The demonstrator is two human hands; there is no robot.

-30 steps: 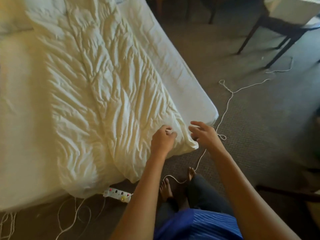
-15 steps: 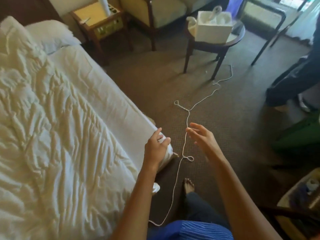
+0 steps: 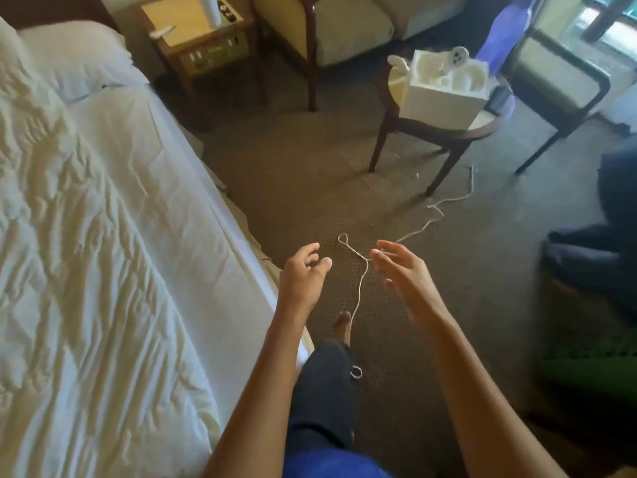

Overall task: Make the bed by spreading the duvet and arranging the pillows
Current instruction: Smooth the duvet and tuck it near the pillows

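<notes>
Bedroom, bed [image 3: 144, 188], pillow [image 3: 76, 56], nightstand [image 3: 203, 39], armchair [image 3: 344, 29]

Open carpet [image 3: 293, 174] lies between bed [image 3: 155, 174] and round table [image 3: 482, 131], crossed by a cord [image 3: 360, 288].

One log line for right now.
left hand open, empty | right hand open, empty | duvet on bed, wrinkled | pillow at head end

Floored with brown carpet [image 3: 310, 188]; furnished far off with wooden nightstand [image 3: 186, 15], armchair [image 3: 351, 39], and round table [image 3: 484, 120] rightward.
</notes>
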